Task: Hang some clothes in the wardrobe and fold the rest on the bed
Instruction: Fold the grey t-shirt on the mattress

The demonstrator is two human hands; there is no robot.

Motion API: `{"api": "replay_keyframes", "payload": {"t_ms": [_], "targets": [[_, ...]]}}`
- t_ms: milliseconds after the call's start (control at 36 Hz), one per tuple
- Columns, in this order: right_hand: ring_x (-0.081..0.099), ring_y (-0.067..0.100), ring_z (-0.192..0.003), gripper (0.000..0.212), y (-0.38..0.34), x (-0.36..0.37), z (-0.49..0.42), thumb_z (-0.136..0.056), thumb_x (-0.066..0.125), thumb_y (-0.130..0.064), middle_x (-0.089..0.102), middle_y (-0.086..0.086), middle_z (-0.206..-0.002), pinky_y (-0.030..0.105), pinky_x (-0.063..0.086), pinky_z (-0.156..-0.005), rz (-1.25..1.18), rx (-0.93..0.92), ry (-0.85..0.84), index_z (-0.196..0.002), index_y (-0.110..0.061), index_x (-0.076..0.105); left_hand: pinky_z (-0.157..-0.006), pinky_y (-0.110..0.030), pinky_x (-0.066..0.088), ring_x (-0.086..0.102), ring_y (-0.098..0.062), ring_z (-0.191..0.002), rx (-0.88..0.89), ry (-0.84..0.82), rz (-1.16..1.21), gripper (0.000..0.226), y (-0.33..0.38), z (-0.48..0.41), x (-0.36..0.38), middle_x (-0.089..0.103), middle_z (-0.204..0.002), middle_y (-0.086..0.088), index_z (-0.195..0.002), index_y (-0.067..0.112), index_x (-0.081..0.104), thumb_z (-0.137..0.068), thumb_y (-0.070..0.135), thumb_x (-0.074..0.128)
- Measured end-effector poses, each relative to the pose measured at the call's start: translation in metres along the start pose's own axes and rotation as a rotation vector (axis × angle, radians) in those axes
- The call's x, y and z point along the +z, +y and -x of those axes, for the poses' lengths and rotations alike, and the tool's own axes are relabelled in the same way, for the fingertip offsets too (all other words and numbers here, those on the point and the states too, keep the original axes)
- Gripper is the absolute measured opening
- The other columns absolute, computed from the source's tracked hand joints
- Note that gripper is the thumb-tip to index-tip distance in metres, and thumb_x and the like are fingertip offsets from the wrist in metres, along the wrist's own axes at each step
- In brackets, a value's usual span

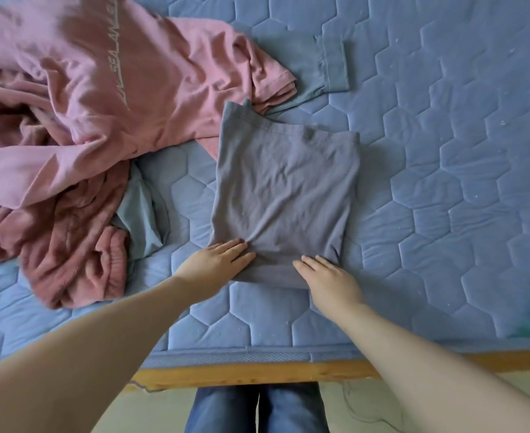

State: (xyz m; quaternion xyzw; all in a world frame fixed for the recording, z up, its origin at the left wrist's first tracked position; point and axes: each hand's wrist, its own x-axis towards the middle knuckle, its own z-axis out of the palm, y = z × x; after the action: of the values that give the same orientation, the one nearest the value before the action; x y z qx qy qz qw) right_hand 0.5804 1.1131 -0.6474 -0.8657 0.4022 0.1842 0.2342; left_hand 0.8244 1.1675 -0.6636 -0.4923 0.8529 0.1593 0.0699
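Right, grey T-shirt (285, 195) sits folded mid-bed (444, 151), long axis 6-to-12, running off at 12 o'clock from both hands. Left hand (216, 260) lies flat on its 7 o'clock corner, right hand (326, 279) flat on the 6 o'clock hem; fingers straight, gripping nothing. Reach looks equal, so next fold probably goes hem toward 12. Pink sweatshirt (101, 89) heap at 10 o'clock touches the shirt's far-left edge.

Bedroom (quilted bed (444, 151), strewn clothes (70, 120))
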Motion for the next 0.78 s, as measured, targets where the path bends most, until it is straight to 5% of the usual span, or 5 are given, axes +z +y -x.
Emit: {"api": "replay_keyframes", "payload": {"t_ms": [83, 194, 333, 500, 778], "targets": [[0.030, 0.017, -0.139, 0.057, -0.003, -0.020, 0.012, -0.094, 0.030, 0.003, 0.028, -0.007, -0.154, 0.031, 0.035, -0.104, -0.067, 0.068, -0.155, -0.145, -0.022, 0.031, -0.067, -0.021, 0.054, 0.068, -0.015, -0.099, -0.068, -0.068, 0.070, 0.070, 0.013, 0.003, -0.025, 0.070, -0.109, -0.002, -0.109, 0.014, 0.070, -0.042, -0.002, 0.079], [0.049, 0.028, -0.121, 0.053, -0.004, -0.044, 0.022, -0.090, 0.031, 0.003, 0.049, 0.000, -0.139, 0.036, 0.045, -0.092, -0.146, 0.113, -0.244, -0.134, -0.022, 0.046, -0.094, -0.028, 0.044, 0.041, -0.013, -0.131, -0.240, -0.272, 0.273, 0.063, 0.020, 0.008, -0.046, 0.036, -0.148, 0.009, -0.142, 0.024, 0.037, -0.087, -0.006, 0.035], [0.054, 0.029, -0.111, 0.050, -0.002, -0.063, 0.026, -0.088, 0.034, -0.002, 0.059, 0.009, -0.124, 0.031, 0.043, -0.080, -0.280, 0.193, -0.331, -0.124, -0.029, 0.057, -0.076, -0.031, 0.040, 0.055, -0.025, -0.099, -0.380, -0.301, 0.342, 0.039, 0.019, 0.006, -0.067, 0.058, -0.112, -0.001, -0.113, 0.020, 0.054, -0.083, 0.000, 0.040], [0.050, 0.019, -0.064, 0.020, 0.005, -0.078, 0.041, -0.074, 0.046, -0.002, 0.056, 0.005, -0.068, 0.024, 0.037, -0.050, -0.539, 0.339, -0.396, -0.064, -0.017, 0.056, -0.056, -0.024, 0.037, 0.045, -0.016, -0.063, -0.695, -0.364, 0.848, 0.022, 0.010, 0.000, -0.096, 0.049, -0.068, 0.002, -0.074, 0.019, 0.050, -0.069, -0.002, 0.045], [0.054, 0.013, -0.082, 0.031, 0.045, -0.119, 0.006, -0.073, 0.063, 0.011, 0.061, 0.001, -0.086, 0.007, 0.040, -0.063, -1.081, 0.469, 0.309, -0.093, -0.012, 0.065, -0.039, -0.013, 0.038, 0.044, -0.009, -0.036, -1.079, 0.204, 1.537, 0.029, -0.023, -0.044, -0.129, 0.049, -0.045, 0.001, -0.066, 0.011, 0.055, -0.077, -0.012, 0.041]]}}
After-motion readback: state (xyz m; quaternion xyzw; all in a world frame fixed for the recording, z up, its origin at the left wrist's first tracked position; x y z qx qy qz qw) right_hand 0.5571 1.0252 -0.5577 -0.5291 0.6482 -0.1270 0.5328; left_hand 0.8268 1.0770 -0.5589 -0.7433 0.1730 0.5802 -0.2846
